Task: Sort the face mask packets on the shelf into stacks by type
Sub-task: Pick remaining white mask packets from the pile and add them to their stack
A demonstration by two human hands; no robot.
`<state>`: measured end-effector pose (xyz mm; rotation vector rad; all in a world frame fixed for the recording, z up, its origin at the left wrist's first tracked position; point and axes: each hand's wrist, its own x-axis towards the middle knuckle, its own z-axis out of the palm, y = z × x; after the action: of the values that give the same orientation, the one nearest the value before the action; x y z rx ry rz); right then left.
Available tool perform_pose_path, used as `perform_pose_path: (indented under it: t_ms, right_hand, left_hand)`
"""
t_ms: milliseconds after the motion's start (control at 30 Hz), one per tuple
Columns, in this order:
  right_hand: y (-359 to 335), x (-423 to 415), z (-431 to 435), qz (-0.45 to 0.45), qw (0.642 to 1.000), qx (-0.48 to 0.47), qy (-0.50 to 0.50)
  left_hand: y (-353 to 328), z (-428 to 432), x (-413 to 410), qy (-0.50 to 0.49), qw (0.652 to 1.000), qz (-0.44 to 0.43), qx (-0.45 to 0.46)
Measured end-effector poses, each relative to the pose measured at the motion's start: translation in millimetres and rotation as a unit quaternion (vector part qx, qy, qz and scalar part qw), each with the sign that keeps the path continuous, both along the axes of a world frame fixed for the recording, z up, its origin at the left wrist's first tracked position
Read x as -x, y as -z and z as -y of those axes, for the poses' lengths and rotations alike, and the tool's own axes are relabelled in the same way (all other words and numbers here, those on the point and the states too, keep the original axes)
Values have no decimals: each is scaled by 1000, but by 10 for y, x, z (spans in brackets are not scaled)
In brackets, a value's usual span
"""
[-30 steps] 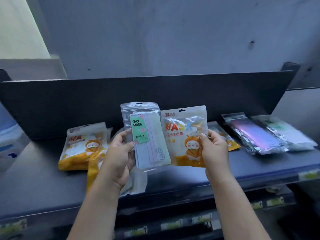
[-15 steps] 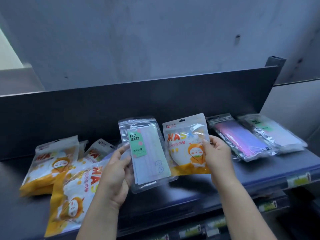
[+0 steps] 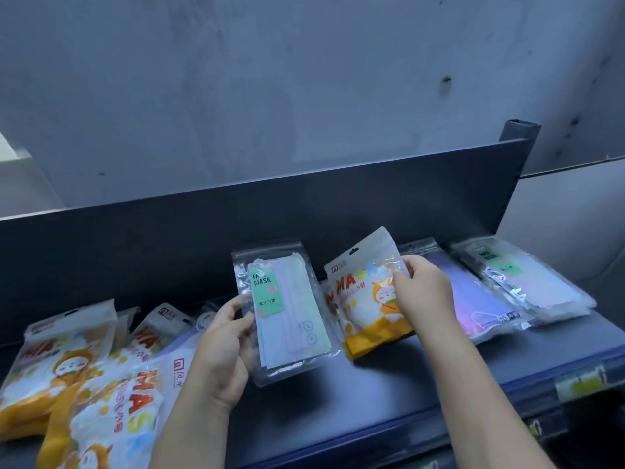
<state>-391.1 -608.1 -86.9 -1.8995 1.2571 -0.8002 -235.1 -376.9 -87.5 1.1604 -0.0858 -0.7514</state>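
My left hand grips the clear packet with the green FACE MASK label by its left edge. The thumb lies on the front and the fingers curl behind it. I hold it nearly upright, lifted off the shelf over its middle.

My right hand pinches the orange cartoon packet along its right side near the top, with the fingers wrapped over the front. This packet is tilted, top leaning right. Its bottom corner sits low over the shelf (I cannot tell whether it touches). The two held packets are just beside each other, with a narrow gap between them.

At the left end of the shelf lies a pile of orange packets, loosely overlapping and reaching the front edge. At the right end, close to the back panel, the purple packet lies flat, partly behind my right hand. Just beside it, toward the right corner, lies the pale packet with a green label (there seems to be more than one stacked there). A price label is fixed to the front edge near the right corner.
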Motion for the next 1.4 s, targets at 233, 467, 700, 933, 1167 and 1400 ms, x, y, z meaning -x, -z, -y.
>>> perform_pose_path:
  t_ms: [233,467,700,933,1167,1400]
  right_hand:
    - [89,-86,203,-93,992,56,-64]
    - [164,-128,317,-153,979,90,-100]
    - [-5,-73,274,-92,981,60,-161]
    - [-60,96,442,66,964,-147,-213]
    - [-8,559,972,106,971,-159,-144]
    - [-33,1200,1600,95,991,-73,-61]
  left_hand:
    - [14,282,154,-53,998,-17,10]
    - [72,474,282,-68,997,-7,-18]
    - [30,714,405,-64,998,-14,-1]
    - [-118,1225,715,-46,999,18,8]
    - [-140,1798,1131,-7,988,126,-93]
    - [-95,2515,1609,24,962,223,-156]
